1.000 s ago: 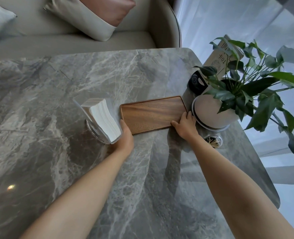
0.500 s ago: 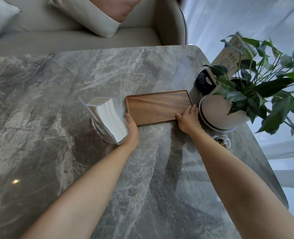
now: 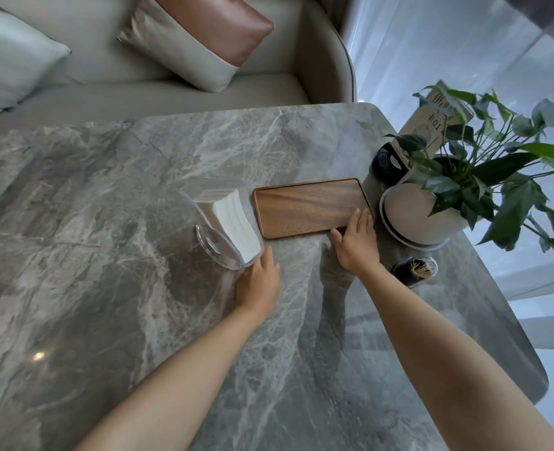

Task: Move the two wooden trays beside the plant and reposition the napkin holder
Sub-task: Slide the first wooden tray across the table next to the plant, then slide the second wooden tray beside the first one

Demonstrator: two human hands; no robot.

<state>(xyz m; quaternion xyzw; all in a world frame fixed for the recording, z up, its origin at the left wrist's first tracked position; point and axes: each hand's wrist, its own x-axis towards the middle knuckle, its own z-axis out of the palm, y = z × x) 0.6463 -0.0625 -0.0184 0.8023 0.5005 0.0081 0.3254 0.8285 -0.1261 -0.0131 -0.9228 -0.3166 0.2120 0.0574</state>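
Note:
A wooden tray [image 3: 305, 206] lies flat on the grey marble table [image 3: 106, 288], its right end close to the white pot of the plant [image 3: 418, 213]. I see a single tray outline; whether a second lies under it is hidden. My right hand [image 3: 358, 242] rests on the tray's near right corner, fingers on top and thumb at the near edge. A clear napkin holder [image 3: 217, 245] with a stack of white napkins [image 3: 233, 219] stands just left of the tray. My left hand [image 3: 259, 281] lies flat on the table at the holder's near corner, off the tray.
Behind the pot are a black round object [image 3: 388, 161] and a paper sign [image 3: 431, 125]. A small jar of toothpicks [image 3: 415, 270] sits near my right wrist. A sofa with cushions [image 3: 201, 37] lines the far edge. The table's right edge runs just past the pot.
My left hand has come off the tray's near left corner and drawn back toward me beside the napkin holder. My right hand's fingers have slid onto the tray's right corner.

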